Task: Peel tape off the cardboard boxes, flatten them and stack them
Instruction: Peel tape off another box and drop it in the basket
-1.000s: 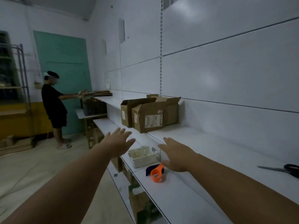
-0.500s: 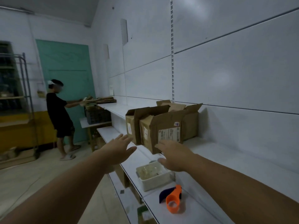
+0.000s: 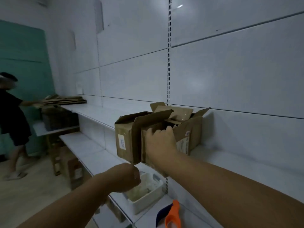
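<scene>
a group of brown cardboard boxes stands on the upper white shelf (image 3: pixel 246 163), against the wall of smooth white panels. the front box (image 3: pixel 183 142) has a white printed label on its face, and its top flaps stand open and bent. its near lower corner seems to reach over the front edge of the shelf. the right hand (image 3: pixel 160 143) holds this box at the top edge: its grip is curled over the rim, with the fingertips inside the open top and the palm flat against the rough cardboard side.

just beside it on the left stands the left box (image 3: pixel 125 139), upright, with a small white label and one long flap hanging down at its corner. the left hand (image 3: pixel 125 177) is under the lower end of this flap, with the fingers curled in. i cannot tell whether its grip pinches the flap or only is near it, because the picture is blurred there.

on the lower shelf (image 3: pixel 85 148), under the hands, is a white plastic tray (image 3: pixel 148 201), rectangular, with pale things inside. near it lies an orange plastic tool (image 3: pixel 172 216) with a dark blue part. a slotted metal rail (image 3: pixel 168 55) runs up the wall behind the boxes.

far at the left, another person (image 3: pixel 9 112) in black clothes touches a flat stack of cardboard (image 3: pixel 65 100) on the same upper shelf, in front of a teal door (image 3: pixel 21 63).
</scene>
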Demonstrator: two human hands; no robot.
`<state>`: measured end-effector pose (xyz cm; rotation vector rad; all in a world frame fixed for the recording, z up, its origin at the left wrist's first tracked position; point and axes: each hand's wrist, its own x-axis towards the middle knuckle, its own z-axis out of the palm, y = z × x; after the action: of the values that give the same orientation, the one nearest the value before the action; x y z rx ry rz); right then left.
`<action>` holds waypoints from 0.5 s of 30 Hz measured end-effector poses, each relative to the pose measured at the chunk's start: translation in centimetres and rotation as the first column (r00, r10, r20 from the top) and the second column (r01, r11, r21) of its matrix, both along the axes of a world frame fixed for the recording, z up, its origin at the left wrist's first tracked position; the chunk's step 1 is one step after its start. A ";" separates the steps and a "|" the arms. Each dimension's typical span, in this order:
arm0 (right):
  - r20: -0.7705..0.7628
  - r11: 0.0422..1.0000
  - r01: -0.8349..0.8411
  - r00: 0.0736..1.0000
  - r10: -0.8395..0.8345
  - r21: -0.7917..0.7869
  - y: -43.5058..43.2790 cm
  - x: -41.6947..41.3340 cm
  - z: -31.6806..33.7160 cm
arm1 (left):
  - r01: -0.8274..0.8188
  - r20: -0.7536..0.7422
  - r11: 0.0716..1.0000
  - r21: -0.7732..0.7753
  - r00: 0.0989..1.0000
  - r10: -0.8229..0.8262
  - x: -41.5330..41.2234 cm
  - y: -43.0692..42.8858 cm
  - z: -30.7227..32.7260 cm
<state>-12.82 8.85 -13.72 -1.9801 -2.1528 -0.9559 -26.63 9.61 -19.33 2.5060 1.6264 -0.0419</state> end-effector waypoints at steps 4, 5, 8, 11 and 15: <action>0.000 1.000 0.006 1.000 -0.006 -0.021 -1.0 1.2 0.8 | 0.125 -0.019 0.947 -0.295 0.990 -0.137 1.1 1.0 -0.5; -0.007 1.000 0.004 1.000 -0.004 -0.019 -1.7 1.7 1.0 | 0.143 -0.063 0.918 -0.369 0.982 -0.178 1.3 0.9 -0.4; -0.082 1.000 -0.017 0.996 0.018 0.019 -4.4 4.1 1.1 | 0.264 -0.146 0.859 -0.439 0.922 -0.358 2.1 0.3 1.0; -0.314 0.991 -0.007 0.948 0.048 0.132 -7.2 7.8 1.3 | 0.449 0.002 0.778 -0.440 0.867 -0.498 3.0 -0.6 3.3; -0.774 0.923 0.236 0.626 0.093 0.303 -9.6 14.0 1.4 | 0.665 0.549 0.741 -0.098 0.657 -0.517 4.9 -1.5 5.1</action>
<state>1.23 -0.78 -12.29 -1.7948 -1.2835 -0.3280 -21.68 8.07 -14.19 2.4191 0.5012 0.2441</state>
